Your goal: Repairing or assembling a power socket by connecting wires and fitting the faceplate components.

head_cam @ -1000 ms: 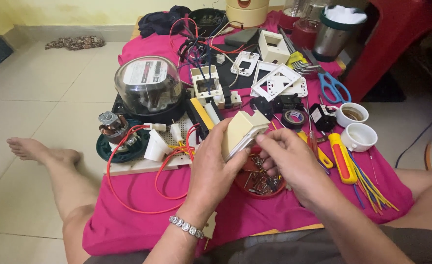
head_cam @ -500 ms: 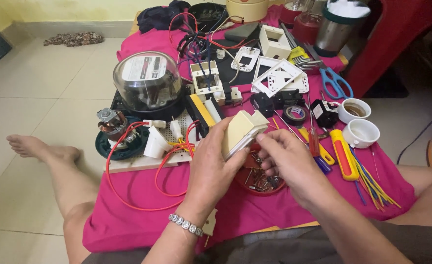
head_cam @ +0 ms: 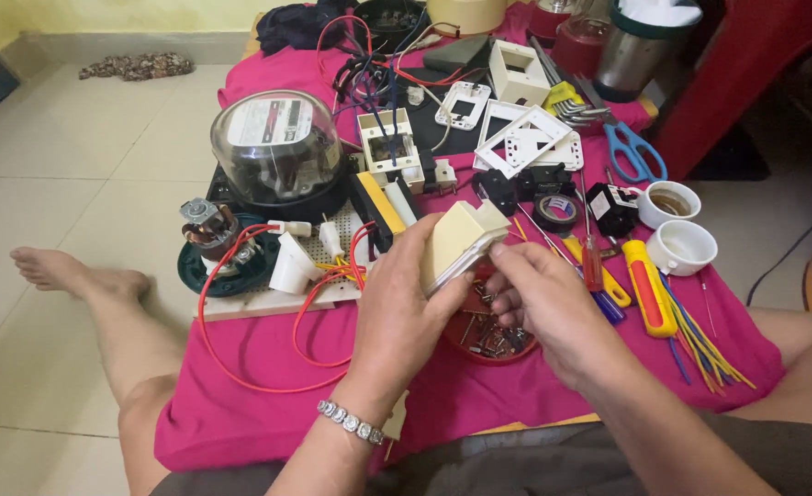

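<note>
The left hand (head_cam: 397,303) grips a cream plastic switch box (head_cam: 456,241) above the pink cloth (head_cam: 268,404); the right hand (head_cam: 539,308) pinches at its lower edge, fingers bunched, whatever they hold hidden. The box looks unfinished, nothing yet fitted. Beneath sits a red dish of screws (head_cam: 488,335); beyond, red wire (head_cam: 240,303), yellow-handled screwdrivers (head_cam: 644,289) and a glass-domed meter (head_cam: 277,147) crowd close.

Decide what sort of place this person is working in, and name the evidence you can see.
Probably a home floor used as an electrical repair spot: the person sits on pale floor tiles beside a pink cloth strewn with a glass-domed meter, red wire and white switch plates.
</note>
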